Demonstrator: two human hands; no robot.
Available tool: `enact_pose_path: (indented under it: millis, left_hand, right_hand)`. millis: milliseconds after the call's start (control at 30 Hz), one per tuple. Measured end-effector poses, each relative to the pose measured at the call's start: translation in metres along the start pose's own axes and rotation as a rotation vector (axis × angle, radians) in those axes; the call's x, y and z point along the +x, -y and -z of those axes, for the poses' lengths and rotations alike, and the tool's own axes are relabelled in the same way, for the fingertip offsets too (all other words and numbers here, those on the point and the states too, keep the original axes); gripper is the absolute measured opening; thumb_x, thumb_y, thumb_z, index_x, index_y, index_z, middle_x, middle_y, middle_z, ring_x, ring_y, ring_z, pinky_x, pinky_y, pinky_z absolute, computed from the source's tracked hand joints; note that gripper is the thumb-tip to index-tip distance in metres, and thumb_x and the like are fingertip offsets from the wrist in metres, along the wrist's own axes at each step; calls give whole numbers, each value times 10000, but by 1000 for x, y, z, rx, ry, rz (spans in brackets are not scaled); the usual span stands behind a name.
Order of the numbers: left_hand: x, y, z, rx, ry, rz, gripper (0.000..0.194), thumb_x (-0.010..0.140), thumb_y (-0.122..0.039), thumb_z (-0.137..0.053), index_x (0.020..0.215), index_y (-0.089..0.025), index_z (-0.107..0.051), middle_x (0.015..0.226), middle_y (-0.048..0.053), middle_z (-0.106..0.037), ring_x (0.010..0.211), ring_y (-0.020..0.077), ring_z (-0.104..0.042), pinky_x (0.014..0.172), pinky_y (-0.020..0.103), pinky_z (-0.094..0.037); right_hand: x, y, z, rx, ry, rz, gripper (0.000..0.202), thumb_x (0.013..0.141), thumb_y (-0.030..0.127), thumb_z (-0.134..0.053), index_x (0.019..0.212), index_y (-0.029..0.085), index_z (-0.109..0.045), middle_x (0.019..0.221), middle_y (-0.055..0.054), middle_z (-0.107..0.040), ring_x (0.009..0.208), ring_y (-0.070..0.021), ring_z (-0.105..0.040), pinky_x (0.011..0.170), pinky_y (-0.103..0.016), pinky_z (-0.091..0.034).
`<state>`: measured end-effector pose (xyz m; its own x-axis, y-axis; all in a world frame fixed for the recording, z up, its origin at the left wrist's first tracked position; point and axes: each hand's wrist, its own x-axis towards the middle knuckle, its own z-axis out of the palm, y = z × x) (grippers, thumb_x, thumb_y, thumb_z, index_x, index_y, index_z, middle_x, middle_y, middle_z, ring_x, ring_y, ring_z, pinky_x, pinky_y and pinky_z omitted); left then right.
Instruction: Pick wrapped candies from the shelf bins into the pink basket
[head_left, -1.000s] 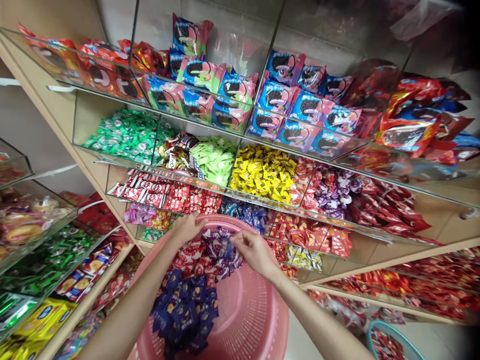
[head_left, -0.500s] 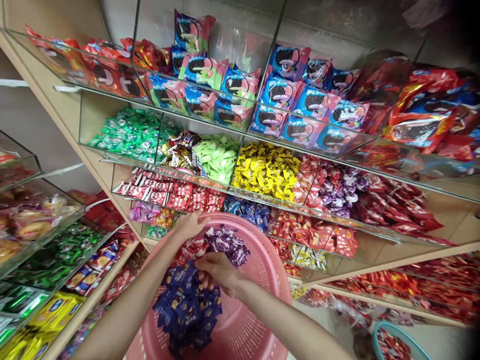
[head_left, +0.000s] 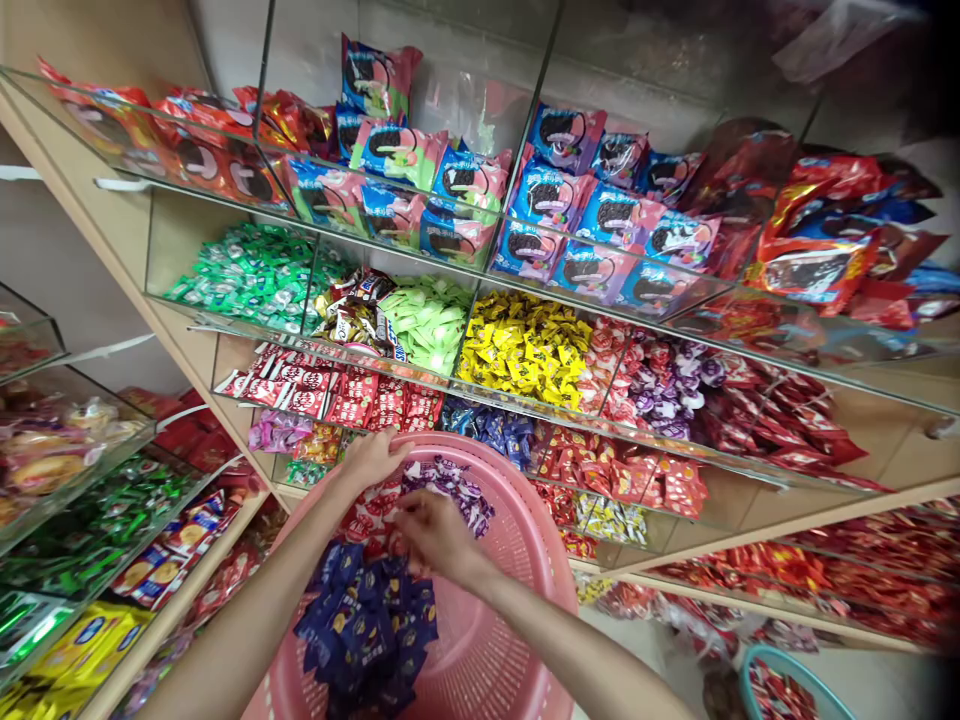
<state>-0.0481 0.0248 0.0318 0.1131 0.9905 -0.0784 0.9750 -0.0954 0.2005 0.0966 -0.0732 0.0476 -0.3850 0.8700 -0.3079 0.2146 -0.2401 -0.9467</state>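
A pink plastic basket [head_left: 551,560] with slotted sides stands in front of me. My left hand [head_left: 375,460] is closed over its far left rim. Inside, my right hand [head_left: 435,538] hangs with curled fingers pinched together at the red-and-white wrapped candies [head_left: 367,515]; whatever is between the fingertips is too small to make out. Nearer to me lies a heap of dark blue candy packets [head_left: 367,625], just below the right hand. Purple-and-white wrapped candies [head_left: 457,490] sit against the basket's far side.
Glass-fronted shelves rise behind the basket, holding yellow candies [head_left: 525,345], green candies [head_left: 244,275] and blue-and-pink cookie packs [head_left: 551,190]. More shelves stand at the left with yellow packs [head_left: 97,645]. A teal basket [head_left: 757,660] with red packets stands on the floor at the lower right.
My right hand has moved off the dark blue packets, slightly toward the red-and-white candies. My left hand stays on the rim. The whole view has shifted a little.
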Motion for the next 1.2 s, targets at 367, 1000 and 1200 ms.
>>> enact_pose_path:
  millis: [367,1000,1200]
  left_hand:
    - [-1,-1,3,-28,-5,8,611,779,-639,-249,1089,-208,-552,950,131,-680,872,327,-619,704,395,-451]
    - [-1,0,4,-41,4,11,630,781,-641,-243,1122,-207,-546,948,128,-678,874,314,-614,712,382,-439]
    - [1,2,0,-27,-12,3,630,781,-644,-229,1100,-209,-555,932,126,-681,861,319,-618,702,388,-444]
  right_hand:
    - [37,-10,169,-1195,-683,-68,281,881,147,-309,1073,123,-514,921,-131,-634,805,-176,-621,674,-238,-429]
    - [56,-10,172,-1390,-544,-246,332,833,9,-331,1085,88,-532,1041,-199,-564,905,-208,-616,734,-278,-449]
    - [24,4,168,-1390,-553,-175,302,839,54,-340,1043,120,-553,1011,-160,-553,817,-209,-619,658,-281,-434]
